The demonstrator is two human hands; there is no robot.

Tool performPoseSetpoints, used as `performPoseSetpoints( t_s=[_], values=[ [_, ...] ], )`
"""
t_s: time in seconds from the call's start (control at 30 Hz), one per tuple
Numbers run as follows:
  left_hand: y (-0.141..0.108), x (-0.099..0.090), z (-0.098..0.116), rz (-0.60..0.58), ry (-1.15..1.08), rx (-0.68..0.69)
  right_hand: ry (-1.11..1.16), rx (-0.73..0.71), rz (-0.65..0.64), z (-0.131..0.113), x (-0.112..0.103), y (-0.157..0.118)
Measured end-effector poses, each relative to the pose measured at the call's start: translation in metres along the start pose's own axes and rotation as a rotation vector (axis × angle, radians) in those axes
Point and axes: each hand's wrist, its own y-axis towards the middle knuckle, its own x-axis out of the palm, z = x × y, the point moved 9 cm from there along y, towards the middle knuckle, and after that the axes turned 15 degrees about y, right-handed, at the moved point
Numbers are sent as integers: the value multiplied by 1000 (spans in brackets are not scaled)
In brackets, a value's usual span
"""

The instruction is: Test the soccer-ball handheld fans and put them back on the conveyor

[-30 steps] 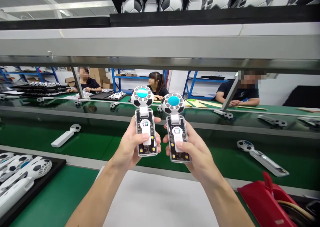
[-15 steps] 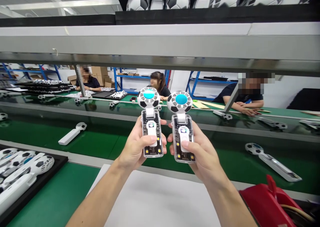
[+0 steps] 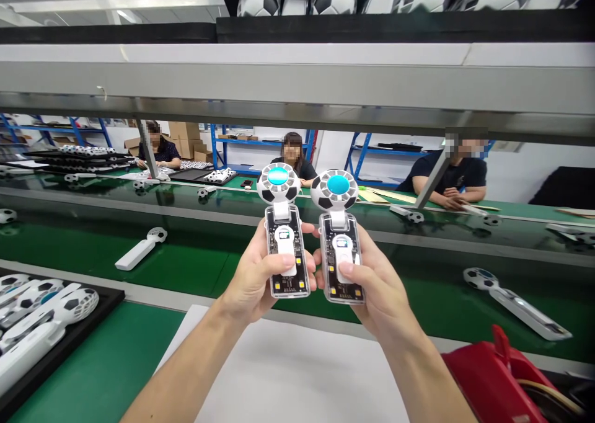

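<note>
My left hand (image 3: 258,268) is wrapped round a handheld fan (image 3: 284,249) with a black-and-white football-patterned head, a teal centre and a clear front over a dark circuit board. Its thumb lies on the white button strip below a small lit display. My right hand (image 3: 374,271) grips a second handheld fan (image 3: 342,286) of the same look, thumb also on the white strip. Both fans stand upright side by side, heads up and slightly apart, above a white sheet (image 3: 297,367) on the green bench. The fingers behind the fans are partly hidden.
Similar fans lie on the green conveyor (image 3: 199,262), one at left and one at right. A black tray (image 3: 109,305) of fans sits at left, a red bag (image 3: 493,379) at lower right. A metal shelf (image 3: 297,85) crosses overhead. Several co-workers sit opposite.
The left fan has shifted slightly right and down, closer to the right one. Fans on the near conveyor have slid right; those on the far side slid left. Co-workers have changed posture.
</note>
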Motion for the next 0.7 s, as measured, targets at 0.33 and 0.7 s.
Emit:
performPoseSetpoints(
  t_s=[0.33,0.7],
  values=[
    [1,-4,-10,176,83,-109,72,-65,71,10,-8,3],
    [0,-41,5,362,355,62,67,-154,198,-19,-20,-3]
  ],
)
